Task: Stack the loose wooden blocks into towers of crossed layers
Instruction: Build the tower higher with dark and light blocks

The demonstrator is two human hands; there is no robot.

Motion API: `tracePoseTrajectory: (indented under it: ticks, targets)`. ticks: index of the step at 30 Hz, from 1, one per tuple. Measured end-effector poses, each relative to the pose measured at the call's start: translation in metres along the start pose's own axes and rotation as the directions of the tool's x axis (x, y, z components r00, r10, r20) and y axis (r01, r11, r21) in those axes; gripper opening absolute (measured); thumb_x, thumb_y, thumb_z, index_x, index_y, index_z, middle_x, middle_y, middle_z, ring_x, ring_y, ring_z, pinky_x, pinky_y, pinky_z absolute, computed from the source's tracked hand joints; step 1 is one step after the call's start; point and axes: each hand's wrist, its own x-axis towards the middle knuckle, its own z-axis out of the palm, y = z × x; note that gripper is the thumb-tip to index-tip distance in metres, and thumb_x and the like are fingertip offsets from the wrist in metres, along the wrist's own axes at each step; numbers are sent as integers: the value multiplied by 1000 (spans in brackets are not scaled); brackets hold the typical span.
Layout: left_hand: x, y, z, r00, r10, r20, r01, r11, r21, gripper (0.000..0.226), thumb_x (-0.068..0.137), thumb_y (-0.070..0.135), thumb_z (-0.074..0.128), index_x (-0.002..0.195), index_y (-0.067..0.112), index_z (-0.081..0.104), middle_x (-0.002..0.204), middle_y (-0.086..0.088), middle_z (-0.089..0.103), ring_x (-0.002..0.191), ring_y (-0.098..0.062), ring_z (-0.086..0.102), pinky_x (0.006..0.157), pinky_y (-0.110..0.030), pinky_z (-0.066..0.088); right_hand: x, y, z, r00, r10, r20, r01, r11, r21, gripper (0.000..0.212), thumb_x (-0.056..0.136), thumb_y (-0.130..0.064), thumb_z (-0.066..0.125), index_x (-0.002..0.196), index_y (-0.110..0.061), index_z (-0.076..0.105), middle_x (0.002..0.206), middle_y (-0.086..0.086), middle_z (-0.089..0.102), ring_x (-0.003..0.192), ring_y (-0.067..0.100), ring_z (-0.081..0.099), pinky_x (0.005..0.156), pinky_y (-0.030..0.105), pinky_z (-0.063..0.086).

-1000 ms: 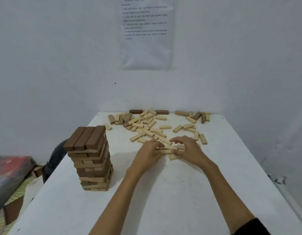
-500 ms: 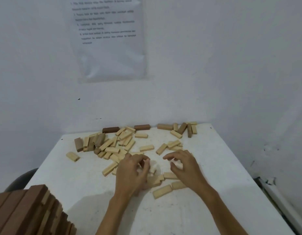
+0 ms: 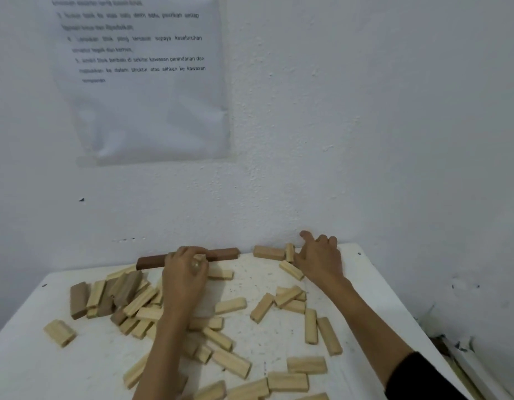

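Note:
Several loose light wooden blocks (image 3: 231, 306) lie scattered over the white table (image 3: 278, 272). Two dark brown blocks (image 3: 224, 254) lie end to end along the back edge by the wall. My left hand (image 3: 186, 272) is over them with its fingers curled, and the end of a light block (image 3: 199, 257) shows between fingers and thumb. My right hand (image 3: 319, 261) reaches to the far right corner, palm down over blocks there, beside a light block (image 3: 268, 252) and an upright one (image 3: 290, 252). What lies under its fingers is hidden. The built tower is out of view.
A pile of light and grey-brown blocks (image 3: 120, 295) sits at the left, with one stray block (image 3: 59, 332) near the left edge. The wall stands right behind the table, with a printed sheet (image 3: 146, 82) taped on it. The table's right edge (image 3: 394, 290) drops to the floor.
Both hands have moved from the blocks in the table's middle to the back edge, left to the dark blocks, right to the far right corner. The view swung right, and the tower left the frame.

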Motion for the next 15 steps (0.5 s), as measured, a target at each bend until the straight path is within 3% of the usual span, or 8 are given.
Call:
tracePoseTrajectory:
  ticks: [6, 8, 11, 15]
  targets:
    - [-2, -19, 11, 1000, -8, -22, 9, 999, 53, 19, 84, 7, 57, 100, 10, 67, 101, -7, 65, 93, -24, 49, 75, -28, 34, 2, 0, 1, 999, 24, -26, -24, 1000, 0, 36, 89, -32, 49, 121, -21, 61, 109, 9, 59, 112, 28, 41, 68, 27, 35]
    - [-1, -19, 13, 1000, -2, -31, 4, 997, 72, 21, 85, 7, 57, 104, 10, 66, 103, -8, 65, 94, -26, 49, 75, -29, 35, 1, -1, 2, 999, 26, -30, -26, 1000, 9, 37, 88, -35, 52, 122, -23, 60, 111, 7, 58, 115, 27, 39, 72, 28, 39]
    - [0, -12, 12, 994, 105, 9, -105, 985, 138, 33, 81, 21, 41, 103, 14, 65, 102, -4, 64, 90, -25, 51, 72, -31, 37, -4, -2, 8, 998, 28, -49, -31, 997, -67, 46, 84, -40, 59, 129, -29, 53, 118, 2, 55, 117, 25, 37, 77, 28, 40]
    - [-2, -5, 15, 973, 210, 92, -224, 958, 179, 47, 78, 27, 33, 111, 17, 65, 115, 2, 64, 101, -25, 55, 76, -37, 44, -9, -4, 17, 992, 20, -128, -27, 998, -53, 42, 88, -27, 53, 130, -28, 50, 115, 0, 58, 116, 22, 38, 79, 27, 40]
